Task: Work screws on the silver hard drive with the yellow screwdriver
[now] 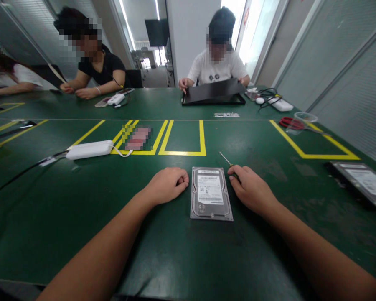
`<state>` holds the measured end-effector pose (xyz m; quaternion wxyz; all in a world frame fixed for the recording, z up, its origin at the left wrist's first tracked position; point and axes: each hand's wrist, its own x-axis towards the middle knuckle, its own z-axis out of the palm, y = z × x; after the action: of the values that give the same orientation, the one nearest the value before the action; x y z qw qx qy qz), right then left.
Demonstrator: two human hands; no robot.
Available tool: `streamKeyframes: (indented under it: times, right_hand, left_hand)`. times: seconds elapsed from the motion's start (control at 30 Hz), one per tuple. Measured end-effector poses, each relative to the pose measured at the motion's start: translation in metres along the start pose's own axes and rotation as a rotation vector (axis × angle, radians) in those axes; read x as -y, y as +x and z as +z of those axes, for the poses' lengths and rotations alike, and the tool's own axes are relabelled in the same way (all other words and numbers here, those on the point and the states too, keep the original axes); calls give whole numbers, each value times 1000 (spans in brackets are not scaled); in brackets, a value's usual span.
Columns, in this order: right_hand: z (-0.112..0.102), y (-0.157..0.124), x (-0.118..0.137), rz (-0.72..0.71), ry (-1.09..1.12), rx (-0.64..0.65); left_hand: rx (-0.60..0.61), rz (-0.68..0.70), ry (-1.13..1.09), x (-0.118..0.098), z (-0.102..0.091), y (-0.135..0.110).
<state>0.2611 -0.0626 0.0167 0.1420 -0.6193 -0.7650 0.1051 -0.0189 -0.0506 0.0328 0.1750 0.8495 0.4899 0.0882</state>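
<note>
A silver hard drive (210, 193) lies flat on the green table with its white label facing up. Just left of it, apart from its edge, my left hand (168, 184) rests on the table with its fingers curled into a loose fist; I see nothing in it. On the drive's other side my right hand (249, 186) is closed around a screwdriver (226, 159). The thin metal shaft points forward and left, past the drive's far right corner, and most of the handle is hidden in my fingers.
A second hard drive (365, 184) lies at the right. To the left are a white power strip (90, 149) and a phone (139, 138). Yellow tape (181, 153) marks the table. Across it, a person (216, 62) handles a black panel (214, 91); red cable (291, 123) lies farther right.
</note>
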Motion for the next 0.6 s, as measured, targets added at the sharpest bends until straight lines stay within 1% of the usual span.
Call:
streamKeyframes:
  times: [0.4,0.6]
  right_hand:
    - [3,2,-3,-2,-15,-2]
    - [3,2,-5,-22,-5,-7]
  left_hand:
    - [22,0,129,-1,3,-3]
    - [10,-8,77,0,3,-3]
